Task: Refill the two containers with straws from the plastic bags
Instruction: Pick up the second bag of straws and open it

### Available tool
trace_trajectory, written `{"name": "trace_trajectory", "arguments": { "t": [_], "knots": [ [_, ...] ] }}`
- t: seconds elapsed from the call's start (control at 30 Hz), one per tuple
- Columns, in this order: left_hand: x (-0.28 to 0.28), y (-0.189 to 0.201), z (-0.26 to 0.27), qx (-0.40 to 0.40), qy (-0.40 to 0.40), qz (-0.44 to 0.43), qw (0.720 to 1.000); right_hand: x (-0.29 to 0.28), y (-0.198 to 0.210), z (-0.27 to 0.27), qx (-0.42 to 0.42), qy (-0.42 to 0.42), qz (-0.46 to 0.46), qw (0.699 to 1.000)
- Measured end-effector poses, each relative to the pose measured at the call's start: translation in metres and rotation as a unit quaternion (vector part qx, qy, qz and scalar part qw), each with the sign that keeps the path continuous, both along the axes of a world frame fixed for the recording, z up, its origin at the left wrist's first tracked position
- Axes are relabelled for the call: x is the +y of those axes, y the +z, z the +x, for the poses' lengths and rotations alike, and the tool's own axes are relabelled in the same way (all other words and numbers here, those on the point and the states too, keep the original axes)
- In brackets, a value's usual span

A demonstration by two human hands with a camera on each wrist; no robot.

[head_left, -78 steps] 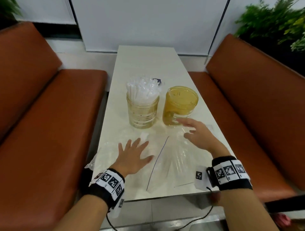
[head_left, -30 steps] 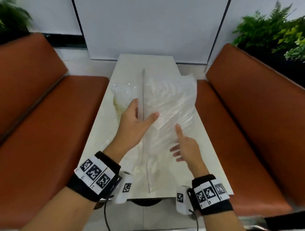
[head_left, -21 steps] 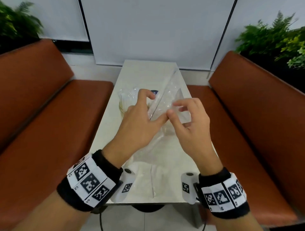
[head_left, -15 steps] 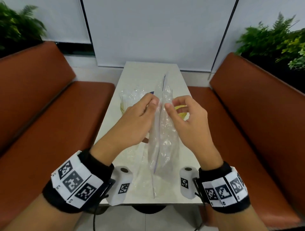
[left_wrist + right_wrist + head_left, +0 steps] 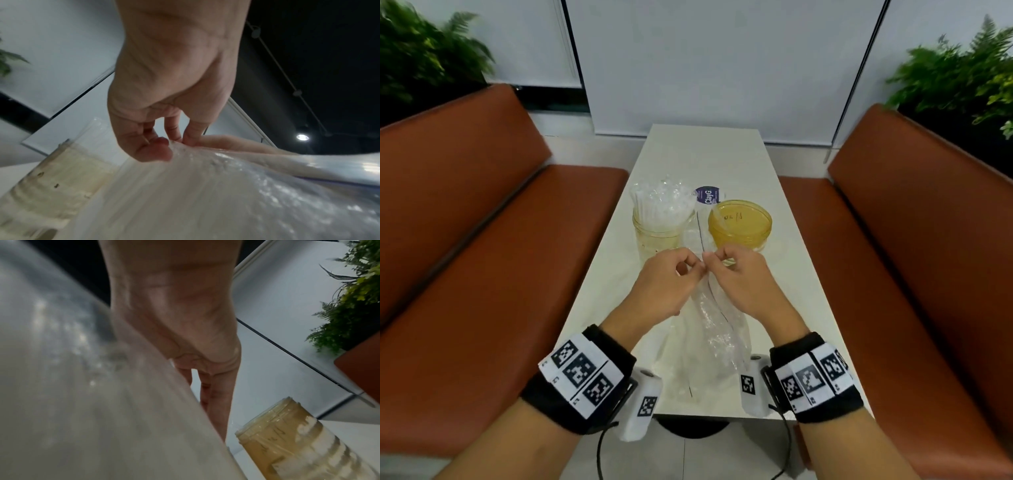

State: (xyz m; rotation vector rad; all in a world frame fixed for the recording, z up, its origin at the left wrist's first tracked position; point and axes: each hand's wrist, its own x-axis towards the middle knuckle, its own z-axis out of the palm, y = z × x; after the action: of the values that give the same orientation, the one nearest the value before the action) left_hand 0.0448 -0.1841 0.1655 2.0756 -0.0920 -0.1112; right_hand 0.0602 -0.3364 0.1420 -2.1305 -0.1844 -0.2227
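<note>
Two jars stand mid-table. The clear left jar (image 5: pixel 661 229) is packed with wrapped straws (image 5: pixel 662 202); the amber right jar (image 5: pixel 739 224) shows none. In front of them I hold up a clear plastic bag (image 5: pixel 717 329) with a dark seal line. My left hand (image 5: pixel 690 270) and right hand (image 5: pixel 717 262) pinch its top edge from either side, fingertips almost meeting. The left wrist view shows the left hand (image 5: pixel 164 146) pinching the bag (image 5: pixel 246 194) beside the left jar (image 5: pixel 51 178). The right wrist view shows the bag (image 5: pixel 82 402) covering the thumb side, with the amber jar (image 5: pixel 298 443) below.
The narrow white table (image 5: pixel 709 161) runs between two brown benches, one left (image 5: pixel 482 260), one right (image 5: pixel 911 260). A round purple label (image 5: pixel 708 195) lies behind the jars. More clear plastic (image 5: pixel 674 373) lies flat near the front edge. Plants stand in both far corners.
Both hands lifted the bag off the table and stood it up. Since half a second ago they have come lower, pinching the top edge closer together, and the jars show again.
</note>
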Motion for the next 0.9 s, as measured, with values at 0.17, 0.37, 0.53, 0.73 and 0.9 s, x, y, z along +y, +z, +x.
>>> {"name": "trace_trajectory", "arguments": {
  "t": [0.17, 0.37, 0.53, 0.73, 0.9],
  "knots": [
    [-0.005, -0.006, 0.005, 0.014, 0.052, -0.045, 0.998, -0.004, 0.005, 0.008, 0.056, 0.042, 0.024, 0.997],
    [-0.012, -0.005, 0.003, 0.029, 0.09, -0.044, 0.995, -0.004, 0.003, 0.014, 0.073, 0.07, 0.0, 0.995],
    [-0.018, 0.0, -0.002, -0.027, 0.056, 0.125, 0.99, 0.01, 0.01, 0.02, 0.037, 0.047, -0.117, 0.991],
    [-0.008, 0.006, 0.006, -0.035, 0.038, 0.189, 0.981, 0.024, 0.02, 0.019, 0.054, -0.02, -0.238, 0.97],
    [0.005, 0.007, 0.014, -0.023, 0.038, 0.168, 0.985, 0.027, 0.03, 0.015, 0.083, -0.036, -0.237, 0.967]
  ]
}}
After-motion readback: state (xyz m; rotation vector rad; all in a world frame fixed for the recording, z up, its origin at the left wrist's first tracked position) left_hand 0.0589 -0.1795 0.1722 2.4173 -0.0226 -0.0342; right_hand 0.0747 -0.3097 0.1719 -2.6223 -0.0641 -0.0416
